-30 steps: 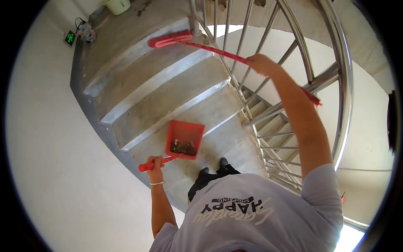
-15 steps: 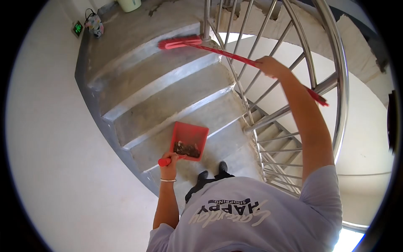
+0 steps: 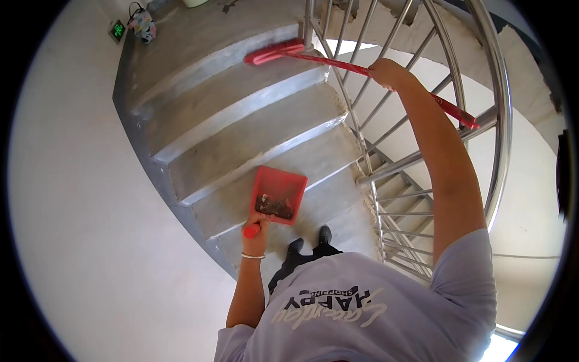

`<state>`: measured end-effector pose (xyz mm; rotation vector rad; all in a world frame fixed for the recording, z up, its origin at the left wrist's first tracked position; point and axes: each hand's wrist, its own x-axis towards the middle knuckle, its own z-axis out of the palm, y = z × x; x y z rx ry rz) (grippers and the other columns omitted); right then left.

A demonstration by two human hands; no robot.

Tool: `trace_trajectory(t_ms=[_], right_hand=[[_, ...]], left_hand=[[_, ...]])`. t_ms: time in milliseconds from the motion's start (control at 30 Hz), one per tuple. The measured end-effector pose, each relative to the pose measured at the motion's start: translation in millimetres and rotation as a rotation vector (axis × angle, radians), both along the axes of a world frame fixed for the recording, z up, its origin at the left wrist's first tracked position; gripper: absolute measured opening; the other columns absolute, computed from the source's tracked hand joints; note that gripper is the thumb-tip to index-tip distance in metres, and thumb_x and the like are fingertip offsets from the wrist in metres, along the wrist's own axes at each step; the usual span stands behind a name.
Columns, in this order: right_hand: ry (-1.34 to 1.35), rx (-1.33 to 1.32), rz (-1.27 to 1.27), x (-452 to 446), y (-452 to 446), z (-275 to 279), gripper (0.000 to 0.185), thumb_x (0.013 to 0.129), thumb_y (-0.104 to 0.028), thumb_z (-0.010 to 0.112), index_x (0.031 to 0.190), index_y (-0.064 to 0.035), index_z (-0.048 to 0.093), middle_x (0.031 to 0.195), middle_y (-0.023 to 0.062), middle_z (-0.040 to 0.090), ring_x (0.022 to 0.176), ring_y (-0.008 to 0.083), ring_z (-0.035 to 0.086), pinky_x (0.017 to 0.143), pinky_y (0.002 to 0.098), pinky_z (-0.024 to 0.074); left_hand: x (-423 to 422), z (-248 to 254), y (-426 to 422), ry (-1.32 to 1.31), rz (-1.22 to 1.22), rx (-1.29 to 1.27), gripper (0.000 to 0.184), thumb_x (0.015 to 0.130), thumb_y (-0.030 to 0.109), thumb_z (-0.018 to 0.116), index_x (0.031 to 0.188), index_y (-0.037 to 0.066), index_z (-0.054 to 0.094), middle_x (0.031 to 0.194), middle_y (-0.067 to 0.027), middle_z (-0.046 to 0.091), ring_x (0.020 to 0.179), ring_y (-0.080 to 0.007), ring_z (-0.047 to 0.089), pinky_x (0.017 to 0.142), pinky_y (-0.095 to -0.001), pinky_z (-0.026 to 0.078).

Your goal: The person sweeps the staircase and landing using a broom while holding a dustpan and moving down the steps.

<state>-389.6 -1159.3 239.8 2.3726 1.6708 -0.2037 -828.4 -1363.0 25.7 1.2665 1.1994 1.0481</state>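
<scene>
My left hand [image 3: 254, 241] is closed round the short handle of a red dustpan [image 3: 298, 188], with the handle's rounded end showing. Inside the pan, dark debris [image 3: 274, 207] has gathered on the side nearest me. My right hand [image 3: 389, 75], stretched far forward beside the railing, grips the red shaft of a broom [image 3: 329, 61]. The broom's bristled head lies along an upper step, against the riser and close to the railing post. Its shaft slants back past my forearm, ending near the handrail.
Curved concrete stairs [image 3: 241, 136] rise ahead of me. A metal railing [image 3: 497, 78] runs along the right, with lower stairs visible through its bars. A white wall [image 3: 72, 181] bounds the left. A patterned bag [image 3: 143, 25] and a pale container [image 3: 194, 2] are on the upper landing.
The view has shifted slightly. The broom's rear end has risen relative to the railing, while its head stays on the same step. The dustpan handle's end now points more towards me.
</scene>
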Motion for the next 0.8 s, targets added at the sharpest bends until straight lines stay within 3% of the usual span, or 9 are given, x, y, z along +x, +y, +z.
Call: trace_trajectory(t_ms=[33, 67, 133, 267, 433, 500, 633, 700, 800], right_hand=[[0.247, 0.026, -0.188, -13, -11, 20, 0.033, 0.089, -0.029, 0.044, 0.113, -0.0136, 0.060, 0.052, 0.0037, 0.046, 0.037, 0.0114, 0.040, 0.035, 0.0266, 0.0333], [0.234, 0.029, -0.185, -11, -21, 34, 0.033, 0.089, -0.029, 0.044, 0.113, -0.0136, 0.060, 0.052, 0.0037, 0.046, 0.037, 0.0114, 0.040, 0.035, 0.0266, 0.0333], [0.461, 0.054, -0.253, 2, -36, 60, 0.032, 0.090, -0.029, 0.043, 0.113, -0.0148, 0.060, 0.052, 0.0029, 0.045, 0.036, 0.0100, 0.037, 0.034, 0.0247, 0.0302], [0.361, 0.080, -0.243, 10, -44, 90, 0.034, 0.089, -0.029, 0.042, 0.117, -0.0163, 0.058, 0.052, 0.0022, 0.044, 0.036, 0.0096, 0.034, 0.033, 0.0243, 0.0276], [0.317, 0.085, -0.247, 9, -15, 55, 0.033, 0.088, -0.027, 0.042, 0.111, -0.0122, 0.060, 0.051, 0.0028, 0.044, 0.037, 0.0117, 0.038, 0.034, 0.0273, 0.0315], [0.272, -0.046, -0.136, 15, -19, 35, 0.033, 0.088, -0.028, 0.043, 0.111, -0.0120, 0.060, 0.051, 0.0027, 0.044, 0.037, 0.0120, 0.039, 0.035, 0.0275, 0.0338], [0.438, 0.028, -0.241, 25, -89, 62, 0.037, 0.089, -0.031, 0.044, 0.121, -0.0165, 0.055, 0.050, 0.0024, 0.043, 0.038, 0.0103, 0.039, 0.035, 0.0271, 0.0339], [0.430, 0.126, -0.241, 34, -118, 77, 0.028, 0.088, -0.028, 0.044, 0.098, -0.0115, 0.065, 0.048, 0.0005, 0.037, 0.035, 0.0112, 0.034, 0.032, 0.0250, 0.0267], [0.381, 0.102, -0.290, 30, -125, 84, 0.032, 0.088, -0.027, 0.044, 0.112, -0.0141, 0.061, 0.054, 0.0067, 0.046, 0.040, 0.0161, 0.044, 0.037, 0.0302, 0.0351]], left_hand=[[0, -9, -2, -0.007, -0.001, 0.000, 0.009, 0.081, 0.007, 0.056, 0.075, 0.001, 0.056, 0.073, -0.0029, 0.059, 0.063, -0.0088, 0.050, 0.060, -0.0227, 0.041], [-3, -26, -4, 0.039, -0.014, 0.004, 0.009, 0.082, 0.007, 0.056, 0.075, 0.000, 0.056, 0.074, -0.0032, 0.059, 0.065, -0.0099, 0.051, 0.061, -0.0234, 0.042], [1, -32, -7, 0.072, -0.016, 0.011, 0.010, 0.082, 0.007, 0.056, 0.075, 0.000, 0.056, 0.075, -0.0036, 0.059, 0.067, -0.0109, 0.052, 0.063, -0.0241, 0.043], [9, -15, -7, 0.107, 0.014, 0.094, 0.007, 0.079, 0.003, 0.056, 0.074, -0.001, 0.056, 0.070, -0.0054, 0.057, 0.066, -0.0128, 0.054, 0.063, -0.0260, 0.044], [3, -28, -7, 0.043, 0.039, 0.114, 0.006, 0.080, 0.005, 0.055, 0.076, 0.001, 0.057, 0.073, -0.0040, 0.059, 0.069, -0.0117, 0.054, 0.064, -0.0247, 0.043], [4, -17, -9, 0.034, 0.048, -0.020, 0.007, 0.080, 0.006, 0.055, 0.076, 0.001, 0.057, 0.072, -0.0035, 0.058, 0.065, -0.0100, 0.051, 0.060, -0.0235, 0.042], [10, -8, -10, -0.059, 0.064, -0.032, 0.008, 0.080, 0.006, 0.054, 0.075, 0.001, 0.057, 0.071, -0.0027, 0.058, 0.062, -0.0082, 0.049, 0.057, -0.0219, 0.041], [12, -8, -9, -0.093, 0.063, -0.009, 0.009, 0.081, 0.007, 0.054, 0.074, 0.002, 0.057, 0.072, -0.0029, 0.058, 0.062, -0.0082, 0.050, 0.056, -0.0219, 0.041], [13, -1, -8, -0.040, 0.061, -0.036, 0.011, 0.081, 0.009, 0.054, 0.073, 0.002, 0.056, 0.072, -0.0030, 0.059, 0.063, -0.0087, 0.051, 0.056, -0.0225, 0.042]])
